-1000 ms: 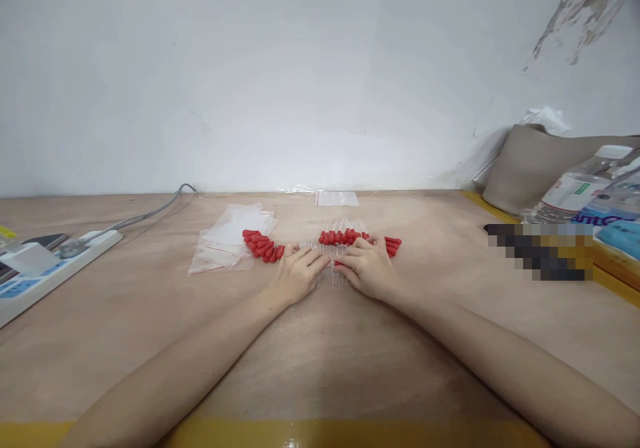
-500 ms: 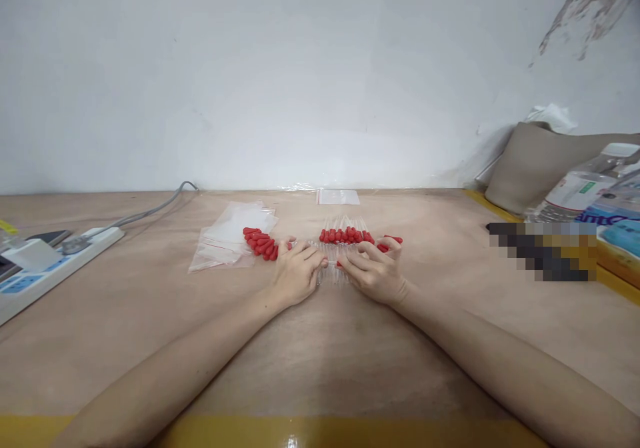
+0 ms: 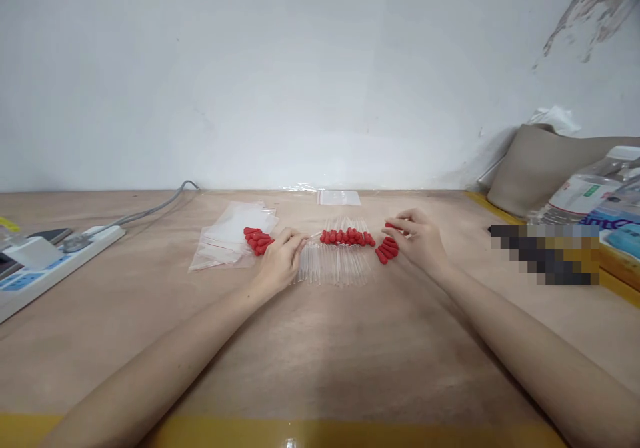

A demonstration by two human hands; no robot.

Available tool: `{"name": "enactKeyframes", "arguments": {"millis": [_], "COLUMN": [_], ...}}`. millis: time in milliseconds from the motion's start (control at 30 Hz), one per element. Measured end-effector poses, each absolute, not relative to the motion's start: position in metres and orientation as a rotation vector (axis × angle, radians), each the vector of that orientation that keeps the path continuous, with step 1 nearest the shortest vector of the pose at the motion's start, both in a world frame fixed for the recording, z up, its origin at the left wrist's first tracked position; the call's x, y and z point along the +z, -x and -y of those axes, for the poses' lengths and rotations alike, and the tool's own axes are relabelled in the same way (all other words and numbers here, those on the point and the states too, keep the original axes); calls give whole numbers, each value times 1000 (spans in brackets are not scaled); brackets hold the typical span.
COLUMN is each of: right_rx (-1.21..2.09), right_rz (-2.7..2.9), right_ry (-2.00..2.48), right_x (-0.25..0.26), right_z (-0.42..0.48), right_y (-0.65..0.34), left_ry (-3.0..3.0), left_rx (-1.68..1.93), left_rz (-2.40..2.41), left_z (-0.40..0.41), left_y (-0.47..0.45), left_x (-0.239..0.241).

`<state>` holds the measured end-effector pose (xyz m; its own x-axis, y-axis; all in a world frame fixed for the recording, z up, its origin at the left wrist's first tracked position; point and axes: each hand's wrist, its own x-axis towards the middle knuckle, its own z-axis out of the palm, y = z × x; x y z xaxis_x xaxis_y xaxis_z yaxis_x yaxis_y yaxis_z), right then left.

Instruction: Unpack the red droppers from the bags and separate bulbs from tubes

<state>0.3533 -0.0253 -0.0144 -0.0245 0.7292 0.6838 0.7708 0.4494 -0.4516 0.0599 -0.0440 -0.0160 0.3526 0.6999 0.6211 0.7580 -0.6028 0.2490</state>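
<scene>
My left hand [image 3: 284,258] is closed in a pinch, with a thin clear tube [image 3: 314,237] showing at its fingertips. A row of clear glass dropper tubes [image 3: 334,265] lies on the table just right of it. My right hand [image 3: 417,238] pinches a red rubber bulb [image 3: 389,225]. Below its fingers lie several loose red bulbs [image 3: 387,251]. Between the hands, droppers with red bulbs fitted [image 3: 346,237] form a row, their glass ends toward the wall. More red bulbs [image 3: 257,238] lie left of my left hand, partly behind it.
Clear zip bags [image 3: 225,235] lie at the left, and another small bag [image 3: 339,198] is by the wall. At far left sits a power strip [image 3: 95,240] with a grey cable. A plastic bottle [image 3: 580,191] and a grey-brown roll [image 3: 520,168] stand at right.
My hands have moved apart from the middle. My right hand has gone right and up to the loose bulbs and now holds one; my left has shifted slightly left, uncovering the glass tubes.
</scene>
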Motion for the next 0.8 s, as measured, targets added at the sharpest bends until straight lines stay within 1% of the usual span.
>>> {"name": "enactKeyframes", "arguments": {"millis": [67,133,233,333,467,667,800], "right_rx": [45,222,486,585,585,339,259], "right_rz": [1666,1609,1509,1479,1621,1806,1742], "right_ry": [1404,1516,1587,1596,1584,1710,1761], "right_x": [-14,-13,-10,-12,-19,-18,-17], "right_z": [12,5,4,5,3,3,3], "right_y": [-369,-382,-392,-393,-390,-385,-387], "left_ry": [2513,2496,2492,2527,2590,2726,2771], "left_rx": [-1017,-968,-1008,-1051,-969,-888,-819], "left_rz": [1321,1270,1176,1035,888,852,909], "left_z": [42,41,39,39,43,52,55], "left_y": [-63,-68,-74,-78,-81,-82,-78], "left_x": [-17,-20,-27,-33,-39,-35,-27]}}
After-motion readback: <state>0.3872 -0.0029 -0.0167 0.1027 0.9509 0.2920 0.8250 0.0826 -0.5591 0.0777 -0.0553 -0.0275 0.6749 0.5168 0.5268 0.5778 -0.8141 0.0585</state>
